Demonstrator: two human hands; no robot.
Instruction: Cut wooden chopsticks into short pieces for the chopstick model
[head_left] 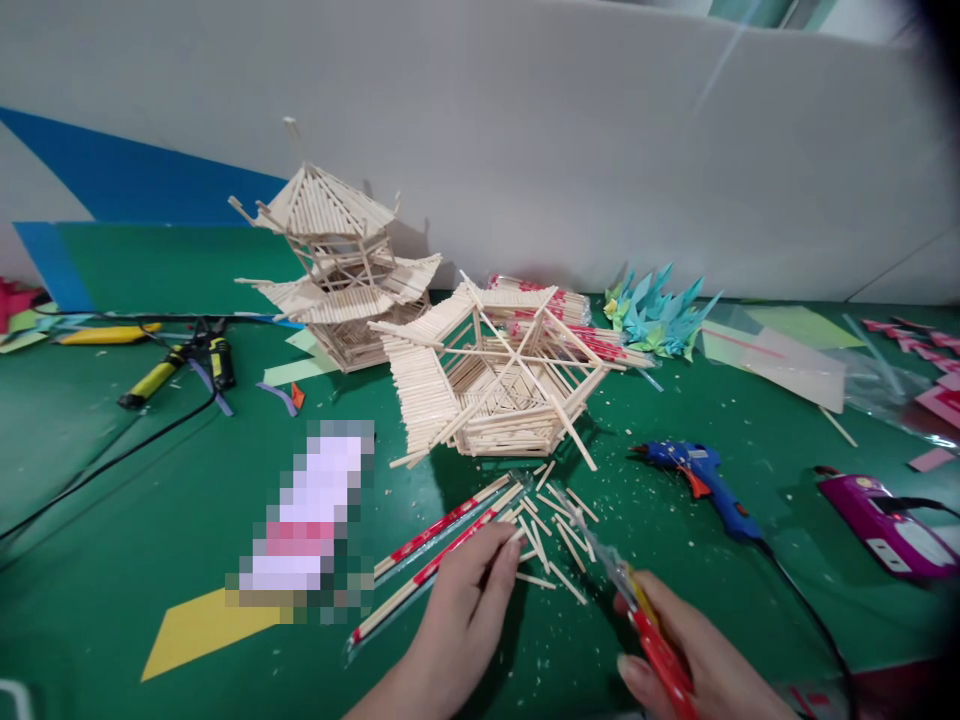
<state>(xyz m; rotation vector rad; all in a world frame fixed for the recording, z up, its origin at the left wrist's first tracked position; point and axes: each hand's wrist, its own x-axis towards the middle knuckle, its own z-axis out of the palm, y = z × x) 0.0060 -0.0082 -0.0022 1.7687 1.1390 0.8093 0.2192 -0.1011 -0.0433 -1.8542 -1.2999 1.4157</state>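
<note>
Down at the front, my left hand [469, 600] is closed, thumb and forefinger pinched on a thin wooden stick [523, 536] whose tip shows. My right hand [686, 640] grips pliers [660, 655] with red and yellow handles; their jaws point up and left, slightly blurred. Several short cut sticks [571, 540] lie scattered between both hands. Beside my left hand are long wooden sticks [442, 525] in red-printed clear wrappers. Beyond them stands a half-roofed stick model [510, 400], its left and back roof panels covered and bare beams crossing on top.
A tiered stick pagoda [330, 270] rises at the back left. Wire strippers [184, 365] lie on the left. On the right are a blue glue gun [694, 470] with its cord and a purple power device [885, 525]. Folded blue paper [660, 310] sits near the wall.
</note>
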